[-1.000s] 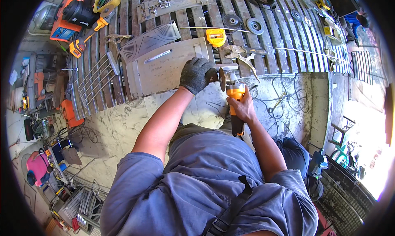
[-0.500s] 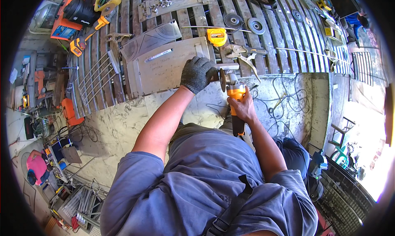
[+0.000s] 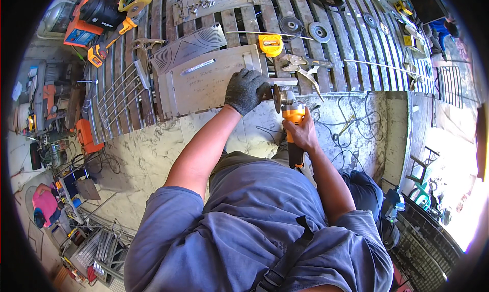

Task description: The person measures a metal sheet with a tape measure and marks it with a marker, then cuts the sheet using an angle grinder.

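Note:
My right hand [image 3: 302,132], bare, is wrapped round the body of an orange and black angle grinder [image 3: 294,113]. The grinder's disc [image 3: 277,98] stands on edge, facing my left hand, at the near edge of the slatted metal table. My left hand [image 3: 246,92], in a dark grey glove, is closed at that edge, close to the disc; a dark part shows at its fingers, but what it grips is hidden. Just beyond the disc lies a short flat metal bar [image 3: 283,81]. Under and left of the glove is a metal plate [image 3: 204,91] with handwriting and a marker [image 3: 198,67] on it.
Locking pliers [image 3: 300,68], a yellow tape measure [image 3: 270,45] and grinding discs [image 3: 319,32] lie on the slatted table [image 3: 336,78]. A welded rod grille [image 3: 119,96] and a second grinder [image 3: 109,42] are at left. Cables [image 3: 351,121] coil on the floor. Another person [image 3: 46,205] is far left.
Both hands and the grinder hold nearly the same place. The view has shifted slightly, so the table's things appear a little lower and further right.

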Demonstrator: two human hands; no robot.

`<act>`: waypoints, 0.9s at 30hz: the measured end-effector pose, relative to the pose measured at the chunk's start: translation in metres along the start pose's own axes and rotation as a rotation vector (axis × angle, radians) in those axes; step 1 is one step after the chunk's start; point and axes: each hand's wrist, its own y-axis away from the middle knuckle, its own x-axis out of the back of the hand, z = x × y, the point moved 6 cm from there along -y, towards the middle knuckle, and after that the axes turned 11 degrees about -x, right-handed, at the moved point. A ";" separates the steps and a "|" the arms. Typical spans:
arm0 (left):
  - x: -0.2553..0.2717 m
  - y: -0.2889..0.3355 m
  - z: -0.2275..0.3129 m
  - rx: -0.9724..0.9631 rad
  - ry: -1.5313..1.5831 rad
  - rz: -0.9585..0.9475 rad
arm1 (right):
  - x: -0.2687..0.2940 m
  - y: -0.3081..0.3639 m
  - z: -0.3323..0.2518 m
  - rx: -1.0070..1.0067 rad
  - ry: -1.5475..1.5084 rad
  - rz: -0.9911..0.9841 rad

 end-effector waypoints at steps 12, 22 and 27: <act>-0.002 0.000 -0.001 0.000 0.007 0.000 | 0.000 -0.003 0.004 0.004 0.018 0.022; -0.002 -0.001 -0.002 0.031 0.028 -0.023 | -0.002 -0.007 0.009 0.020 0.023 0.016; -0.003 0.001 -0.004 0.019 0.032 -0.010 | -0.001 -0.005 0.000 0.000 0.050 -0.019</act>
